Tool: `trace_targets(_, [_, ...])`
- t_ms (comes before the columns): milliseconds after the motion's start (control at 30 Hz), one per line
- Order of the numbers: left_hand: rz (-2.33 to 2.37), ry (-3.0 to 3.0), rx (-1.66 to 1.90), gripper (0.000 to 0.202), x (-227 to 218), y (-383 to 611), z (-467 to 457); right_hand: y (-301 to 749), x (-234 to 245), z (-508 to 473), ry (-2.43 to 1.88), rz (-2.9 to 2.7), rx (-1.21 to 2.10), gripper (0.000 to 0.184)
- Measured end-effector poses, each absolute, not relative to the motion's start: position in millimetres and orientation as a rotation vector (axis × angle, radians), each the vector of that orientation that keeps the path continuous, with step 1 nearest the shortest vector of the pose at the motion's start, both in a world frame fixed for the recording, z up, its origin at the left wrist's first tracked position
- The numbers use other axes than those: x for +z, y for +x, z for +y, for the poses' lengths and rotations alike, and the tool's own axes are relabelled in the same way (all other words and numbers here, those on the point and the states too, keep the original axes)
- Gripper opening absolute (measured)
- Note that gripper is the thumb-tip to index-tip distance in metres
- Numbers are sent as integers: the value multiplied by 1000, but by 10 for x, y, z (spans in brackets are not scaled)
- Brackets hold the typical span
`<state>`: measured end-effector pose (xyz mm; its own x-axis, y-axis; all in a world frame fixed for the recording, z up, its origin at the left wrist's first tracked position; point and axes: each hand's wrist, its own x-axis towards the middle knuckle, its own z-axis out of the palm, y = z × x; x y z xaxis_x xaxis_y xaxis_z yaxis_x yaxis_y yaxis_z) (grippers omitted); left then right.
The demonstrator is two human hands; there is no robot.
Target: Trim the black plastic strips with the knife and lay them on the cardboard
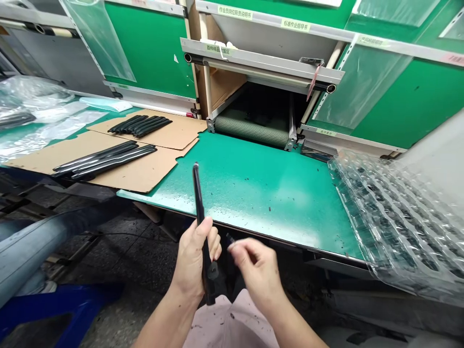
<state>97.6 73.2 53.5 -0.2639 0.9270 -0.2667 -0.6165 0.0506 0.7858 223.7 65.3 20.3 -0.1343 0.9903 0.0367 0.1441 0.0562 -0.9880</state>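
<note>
My left hand [195, 253] is wrapped round a long, glossy black plastic strip [198, 193], held almost upright in front of the table edge. The strip's lower end is wider and has a small raised part on it. Just to the right, my right hand [255, 263] is closed in a pinch at the fingertips. A small dark piece [229, 238] shows at those fingertips; its kind is too small to make out. Similar black strips [108, 159] lie on cardboard [145, 176] at the left, with a second group of shorter black pieces [141, 124] behind them.
Small black scraps dot the green tabletop [253, 188]. A conveyor belt [253, 126] meets the table's back edge. Stacked clear plastic trays [398, 217] stand at the right. Plastic bags [36, 96] lie at far left. A person's jeans-clad leg [47, 237] is near a blue stool [72, 304].
</note>
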Motion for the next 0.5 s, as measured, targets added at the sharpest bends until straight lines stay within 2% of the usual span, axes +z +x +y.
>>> trace_targets(67, [1065, 491, 1676, 37, 524, 970, 742, 2201, 296, 597, -1174, -1566, 1437, 17])
trace_targets(133, [1086, 557, 1765, 32, 504, 938, 750, 2182, 362, 584, -1200, -1582, 1529, 17])
trace_targets(267, [1098, 693, 1730, 18, 434, 831, 734, 2293, 412, 798, -1310, -1570, 1237, 14])
trace_targets(400, [1163, 786, 1806, 9, 363, 799, 723, 2435, 398, 1004, -1381, -1647, 841, 39])
trace_targets(500, [1253, 872, 1976, 8, 341, 849, 734, 2382, 325, 974, -1292, -1656, 808, 35])
